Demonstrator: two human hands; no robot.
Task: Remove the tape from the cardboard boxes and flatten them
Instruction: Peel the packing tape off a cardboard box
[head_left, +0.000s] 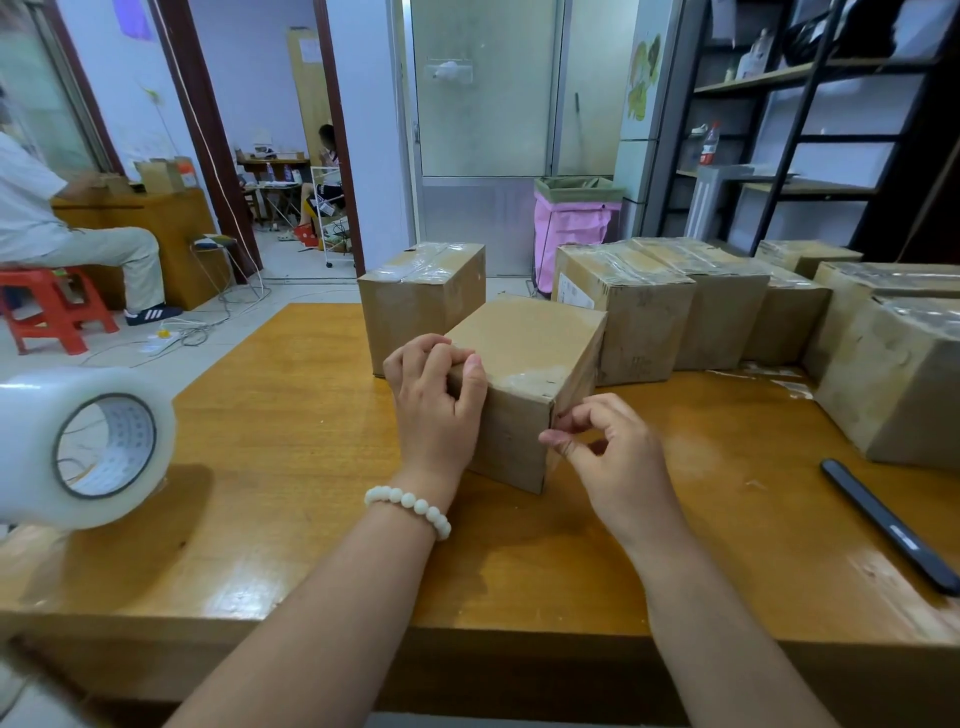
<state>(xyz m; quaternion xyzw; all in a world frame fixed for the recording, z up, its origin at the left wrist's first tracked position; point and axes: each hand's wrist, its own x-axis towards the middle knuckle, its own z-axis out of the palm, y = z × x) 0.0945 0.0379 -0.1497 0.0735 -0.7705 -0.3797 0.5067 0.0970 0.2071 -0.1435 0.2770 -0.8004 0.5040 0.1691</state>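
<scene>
— Wooden table, glossy and orange-brown, fills the lower frame. A doorway and shelves sit behind it.

— Where's the box being worked on?

— Centre of the frame. A small cardboard box stands on the table, one corner turned toward the camera. A patch of clear tape shines on its top near that corner.

— And the hands?

— The left hand, with a white bead bracelet at the wrist, grips the box's near left top edge, fingers curled over it. The right hand pinches thumb and forefinger at the near upright edge, the other fingers curled. Whether a strip of tape lies between them I cannot tell.

— Anything else?

— More taped boxes line up behind, from centre to the right edge. A big roll of tape sits at the left edge. A black tool lies at lower right, well apart from the hands.
</scene>
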